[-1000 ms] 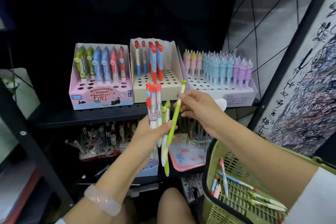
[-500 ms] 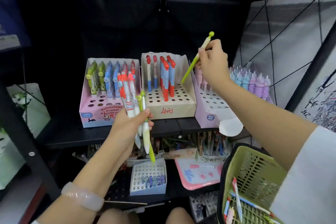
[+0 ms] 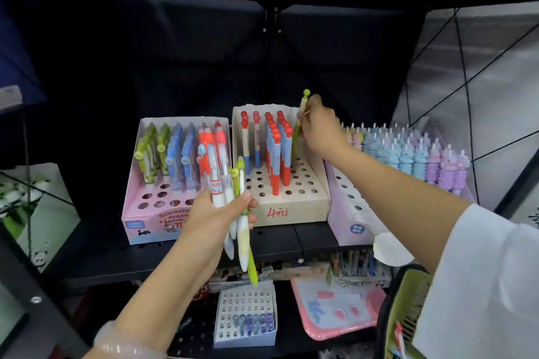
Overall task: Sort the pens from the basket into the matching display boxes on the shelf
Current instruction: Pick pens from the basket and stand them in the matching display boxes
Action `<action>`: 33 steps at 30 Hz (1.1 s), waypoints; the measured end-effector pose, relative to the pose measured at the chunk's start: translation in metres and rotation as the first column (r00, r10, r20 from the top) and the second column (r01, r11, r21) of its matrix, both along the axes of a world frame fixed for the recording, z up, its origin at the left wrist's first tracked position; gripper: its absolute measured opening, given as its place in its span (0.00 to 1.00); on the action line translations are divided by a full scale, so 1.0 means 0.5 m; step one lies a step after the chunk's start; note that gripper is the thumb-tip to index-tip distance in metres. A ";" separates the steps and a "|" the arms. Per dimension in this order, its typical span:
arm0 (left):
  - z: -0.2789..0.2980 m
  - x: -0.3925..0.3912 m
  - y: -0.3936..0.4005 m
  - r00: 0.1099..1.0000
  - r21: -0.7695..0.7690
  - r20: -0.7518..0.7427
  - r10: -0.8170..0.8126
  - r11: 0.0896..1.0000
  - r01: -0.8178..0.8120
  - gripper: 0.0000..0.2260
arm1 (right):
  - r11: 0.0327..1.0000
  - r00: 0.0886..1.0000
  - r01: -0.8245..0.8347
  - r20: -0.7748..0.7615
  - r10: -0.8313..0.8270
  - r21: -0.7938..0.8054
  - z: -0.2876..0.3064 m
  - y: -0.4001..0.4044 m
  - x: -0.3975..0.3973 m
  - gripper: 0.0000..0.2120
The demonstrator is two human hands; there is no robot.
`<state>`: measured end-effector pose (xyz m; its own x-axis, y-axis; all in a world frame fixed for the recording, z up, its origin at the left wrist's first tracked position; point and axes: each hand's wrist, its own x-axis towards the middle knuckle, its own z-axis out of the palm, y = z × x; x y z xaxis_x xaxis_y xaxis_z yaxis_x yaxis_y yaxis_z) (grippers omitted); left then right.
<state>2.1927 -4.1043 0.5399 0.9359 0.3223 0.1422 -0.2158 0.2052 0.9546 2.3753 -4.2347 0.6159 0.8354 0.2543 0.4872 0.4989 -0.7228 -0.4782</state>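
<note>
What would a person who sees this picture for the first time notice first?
Probably the two hands in front of the shelf: the left hand grips a bundle of pens at the centre, while the right hand lowers a green pen at the back right corner of the beige box. Next come the colourful rows of pens in the pink box at left and the purple box at right.

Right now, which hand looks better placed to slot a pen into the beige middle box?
Right: the right hand already holds a green pen over the beige box. The left hand grips a bundle.
</note>
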 end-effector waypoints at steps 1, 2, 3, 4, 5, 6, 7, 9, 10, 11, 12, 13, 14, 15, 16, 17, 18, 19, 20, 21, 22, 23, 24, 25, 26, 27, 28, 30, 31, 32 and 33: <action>0.000 0.002 0.001 1.000 0.003 -0.007 0.000 1.000 0.000 0.04 | 0.999 1.000 -0.005 -0.028 0.003 -0.045 -0.001 0.003 -0.001 0.10; 0.001 0.003 0.002 1.000 0.007 -0.012 0.000 1.000 0.000 0.03 | 0.995 0.999 -0.019 -0.051 0.014 -0.102 -0.005 0.007 0.000 0.09; 0.001 0.003 0.004 1.000 0.015 -0.014 0.000 1.000 0.000 0.02 | 0.986 0.997 -0.029 -0.073 0.017 -0.165 -0.009 0.011 0.000 0.06; 0.002 0.003 0.006 1.000 0.023 -0.015 0.001 1.000 -0.001 0.01 | 0.973 0.995 -0.032 -0.094 0.010 -0.231 -0.012 0.015 0.001 0.02; 0.003 0.003 0.008 1.000 0.029 -0.013 0.002 1.000 -0.002 0.01 | 0.960 0.994 -0.026 -0.111 -0.005 -0.278 -0.011 0.018 -0.001 0.03; 0.004 0.001 0.009 1.000 0.031 -0.012 0.000 1.000 0.000 0.02 | 0.952 0.992 -0.004 -0.118 -0.034 -0.306 -0.010 0.018 -0.002 0.06; 0.006 -0.001 0.010 1.000 0.029 -0.010 -0.003 1.000 0.004 0.02 | 0.956 0.992 0.032 -0.110 -0.067 -0.293 -0.006 0.017 -0.005 0.07; 0.009 -0.004 0.011 1.000 0.023 -0.004 -0.008 1.000 0.009 0.05 | 0.992 0.994 0.102 -0.036 -0.105 -0.079 0.004 0.005 -0.020 0.08; 0.010 -0.005 0.010 1.000 0.024 -0.003 -0.011 1.000 0.011 0.05 | 0.991 0.994 0.103 0.009 -0.105 0.081 0.008 -0.002 -0.039 0.08; 0.011 -0.006 0.009 1.000 0.025 -0.004 -0.016 1.000 0.016 0.06 | 0.972 0.996 0.061 0.051 -0.074 0.226 0.011 -0.009 -0.065 0.08; 0.012 -0.006 0.006 1.000 0.022 -0.004 -0.021 1.000 0.021 0.06 | 0.948 0.997 -0.010 0.076 -0.015 0.317 0.012 -0.015 -0.094 0.07; 0.013 -0.006 0.002 1.000 0.011 -0.002 -0.024 1.000 0.024 0.05 | 0.927 0.994 -0.097 0.073 0.076 0.361 0.009 -0.020 -0.125 0.08; 0.014 -0.004 -0.003 1.000 -0.007 0.002 -0.026 1.000 0.026 0.04 | 0.908 0.982 -0.188 0.039 0.187 0.374 0.004 -0.023 -0.155 0.09; 0.016 -0.003 -0.009 0.999 -0.023 0.007 -0.032 0.999 0.032 0.03 | 0.895 0.954 -0.266 -0.034 0.298 0.358 -0.002 -0.024 -0.184 0.10; 0.018 -0.002 -0.015 0.999 -0.027 0.013 -0.042 0.999 0.043 0.02 | 0.886 0.913 -0.326 -0.135 0.386 0.329 -0.009 -0.025 -0.208 0.10; 0.019 -0.002 -0.021 0.998 -0.019 0.017 -0.053 0.998 0.054 0.03 | 0.878 0.863 -0.368 -0.240 0.445 0.305 -0.016 -0.025 -0.223 0.10; 0.020 0.000 -0.027 0.998 -0.011 0.017 -0.060 0.998 0.061 0.03 | 0.868 0.809 -0.392 -0.335 0.483 0.305 -0.023 -0.024 -0.232 0.09; 0.020 0.000 -0.032 0.998 -0.013 0.017 -0.064 0.998 0.064 0.05 | 0.853 0.757 -0.399 -0.405 0.513 0.336 -0.028 -0.023 -0.237 0.09; 0.020 0.001 -0.036 0.998 -0.021 0.018 -0.064 0.998 0.065 0.06 | 0.840 0.721 -0.395 -0.441 0.534 0.372 -0.031 -0.022 -0.241 0.08; 0.020 0.001 -0.039 0.998 -0.028 0.021 -0.064 0.998 0.064 0.06 | 0.832 0.706 -0.388 -0.453 0.544 0.396 -0.033 -0.019 -0.242 0.08; 0.019 -0.001 -0.040 0.998 -0.027 0.027 -0.065 0.997 0.065 0.06 | 0.828 0.702 -0.385 -0.453 0.549 0.407 -0.034 -0.016 -0.243 0.09; 0.018 -0.005 -0.040 0.997 -0.022 0.033 -0.071 0.997 0.071 0.07 | 0.824 0.704 -0.390 -0.443 0.555 0.411 -0.035 -0.011 -0.244 0.10; 0.016 -0.008 -0.037 0.996 -0.019 0.038 -0.074 0.997 0.075 0.09 | 0.819 0.710 -0.398 -0.426 0.560 0.414 -0.035 -0.006 -0.245 0.10; 0.014 -0.013 -0.031 0.997 -0.017 0.038 -0.073 0.997 0.074 0.11 | 0.813 0.719 -0.402 -0.405 0.565 0.421 -0.035 -0.001 -0.246 0.10; 0.012 -0.019 -0.024 0.997 -0.014 0.031 -0.064 0.998 0.065 0.12 | 0.806 0.728 -0.399 -0.383 0.569 0.437 -0.033 0.004 -0.247 0.09; 0.010 -0.024 -0.015 0.998 -0.011 0.024 -0.053 0.998 0.054 0.14 | 0.796 0.733 -0.392 -0.365 0.573 0.462 -0.031 0.009 -0.247 0.09; 0.009 -0.029 -0.005 0.999 -0.003 0.019 -0.041 0.999 0.041 0.15 | 0.783 0.732 -0.384 -0.356 0.581 0.489 -0.030 0.016 -0.248 0.09; 0.006 -0.041 0.015 1.000 0.038 0.016 -0.006 0.999 0.006 0.13 | 0.765 0.721 -0.376 -0.354 0.596 0.523 -0.029 0.035 -0.253 0.09; 0.006 -0.046 0.024 1.000 0.062 0.017 0.019 0.998 -0.020 0.11 | 0.765 0.719 -0.373 -0.357 0.596 0.526 -0.028 0.047 -0.257 0.09; 0.005 -0.052 0.034 0.999 0.078 0.021 0.050 0.996 -0.051 0.09 | 0.765 0.718 -0.369 -0.361 0.595 0.528 -0.027 0.060 -0.262 0.08; 0.004 -0.057 0.044 0.996 0.085 0.023 0.083 0.993 -0.085 0.09 | 0.760 0.715 -0.364 -0.362 0.598 0.538 -0.023 0.075 -0.267 0.08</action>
